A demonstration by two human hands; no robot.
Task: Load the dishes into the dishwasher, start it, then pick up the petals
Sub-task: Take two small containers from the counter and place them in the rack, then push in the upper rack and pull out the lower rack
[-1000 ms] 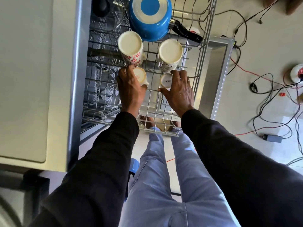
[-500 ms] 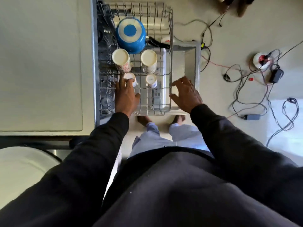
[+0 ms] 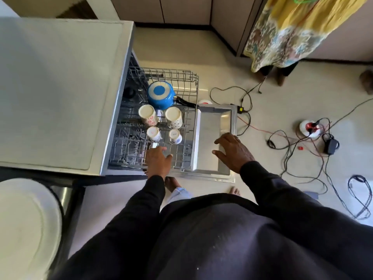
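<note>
Left hand (image 3: 158,163), right hand (image 3: 235,151); four cups (image 3: 147,114) (image 3: 173,116) (image 3: 153,133) (image 3: 175,136), one saucepan (image 3: 160,94), one rack (image 3: 181,77).

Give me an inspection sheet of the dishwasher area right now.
Surface: rack pulled out over the open door.
Job's things: blue pot, two large cups, two small cups, all upside down in the rack; petals, nothing seen.
Clutter: nothing seen.
Hands: left hand open above the rack's front; right hand open above the door.
Cables: tangled on the floor right of the door.
Surroundings: worktop left; patterned cloth hanging far right.

Wire metal rack (image 3: 182,77), glossy blue pan (image 3: 160,97), brushed steel door (image 3: 212,136)
</note>
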